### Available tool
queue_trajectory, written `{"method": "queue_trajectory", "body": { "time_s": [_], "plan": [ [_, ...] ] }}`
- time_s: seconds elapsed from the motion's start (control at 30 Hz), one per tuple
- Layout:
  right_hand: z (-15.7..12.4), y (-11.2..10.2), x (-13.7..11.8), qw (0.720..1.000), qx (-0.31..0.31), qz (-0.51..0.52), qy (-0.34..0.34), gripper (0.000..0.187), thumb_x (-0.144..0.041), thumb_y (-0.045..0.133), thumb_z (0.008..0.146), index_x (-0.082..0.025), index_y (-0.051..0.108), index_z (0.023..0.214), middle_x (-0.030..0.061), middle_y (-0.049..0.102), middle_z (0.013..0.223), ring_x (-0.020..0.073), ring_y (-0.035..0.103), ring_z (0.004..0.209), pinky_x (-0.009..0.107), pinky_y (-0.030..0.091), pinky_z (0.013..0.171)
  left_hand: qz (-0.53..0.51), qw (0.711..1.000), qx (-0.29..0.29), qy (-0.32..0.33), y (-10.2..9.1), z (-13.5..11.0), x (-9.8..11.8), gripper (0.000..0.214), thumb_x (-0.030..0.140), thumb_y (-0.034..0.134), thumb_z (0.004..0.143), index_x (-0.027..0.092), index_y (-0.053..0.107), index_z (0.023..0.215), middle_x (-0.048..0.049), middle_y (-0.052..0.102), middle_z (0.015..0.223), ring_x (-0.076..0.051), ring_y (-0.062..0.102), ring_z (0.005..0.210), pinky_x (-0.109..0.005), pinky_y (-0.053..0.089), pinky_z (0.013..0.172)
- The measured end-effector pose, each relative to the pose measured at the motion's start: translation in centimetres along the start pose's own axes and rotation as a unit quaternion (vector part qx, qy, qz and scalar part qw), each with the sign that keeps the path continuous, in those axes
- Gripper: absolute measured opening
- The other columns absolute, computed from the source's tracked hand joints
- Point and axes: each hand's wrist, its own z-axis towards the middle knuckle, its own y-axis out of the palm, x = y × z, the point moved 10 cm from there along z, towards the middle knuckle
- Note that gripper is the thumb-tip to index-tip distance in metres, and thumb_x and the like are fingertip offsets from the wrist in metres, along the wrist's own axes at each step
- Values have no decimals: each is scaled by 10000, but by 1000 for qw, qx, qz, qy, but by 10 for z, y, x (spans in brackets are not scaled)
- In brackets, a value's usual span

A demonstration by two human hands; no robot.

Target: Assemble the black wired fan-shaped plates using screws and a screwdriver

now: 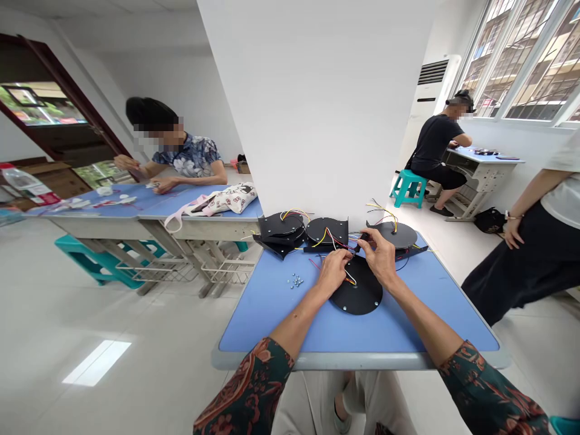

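Observation:
A black round disc lies on the blue table in front of me, with coloured wires coming out of it. My left hand pinches these wires at the disc's far edge. My right hand is closed on a small black part just above the disc. Behind the hands stand more black discs with yellow and red wires: one stack at the left, one in the middle, one at the right.
Several small silver screws lie on the table left of my hands. A white pillar rises behind the table. A person stands at the right edge. Two other people sit at other desks, left and far right.

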Motion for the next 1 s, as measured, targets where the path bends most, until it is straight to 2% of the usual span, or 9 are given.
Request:
{"method": "queue_trajectory", "body": {
  "time_s": [0.13,0.3,0.53,0.63,0.8,1.0],
  "plan": [
    [13,4,-1,998,-61,-12,-5,172,-272,636,859,-231,728,998,18,734,777,187,679,685,299,557,714,38,999,-10,1,4,1,0,269,12,496,903,177,687,996,-64,733,1004,-199,664,972,-336,523,934],
    [18,20,-12,990,-137,-5,-40,231,-193,594,839,-236,723,1025,13,743,801,169,662,649,278,535,691,65,998,-17,-7,4,0,1,296,-6,477,887,181,673,1006,-64,723,1001,-202,657,975,-329,518,923],
    [5,23,4,994,-105,35,-21,299,-221,512,900,-237,692,1139,-2,673,714,175,662,612,285,526,665,29,999,-22,-10,4,5,-3,336,12,439,921,214,658,1075,-26,732,956,-166,675,898,-267,521,845],
    [2,21,6,993,-106,45,-11,295,-240,512,915,-244,686,1154,6,695,761,178,670,629,292,535,678,42,999,-22,-7,5,7,-1,290,37,453,934,209,661,1040,-37,727,940,-181,675,891,-274,514,832],
    [0,21,-1,994,-97,40,-21,309,-211,523,908,-248,706,1154,21,739,849,180,679,684,303,561,746,41,999,-34,-1,4,8,5,256,31,458,919,195,653,936,-56,731,966,-202,674,918,-291,503,842],
    [-1,26,-8,993,-100,42,-44,336,-182,517,908,-230,729,1164,36,746,883,181,682,760,303,554,799,51,998,-27,-15,1,5,5,254,58,428,939,167,642,1023,-92,735,983,-244,681,934,-336,512,835]
  ]
}}
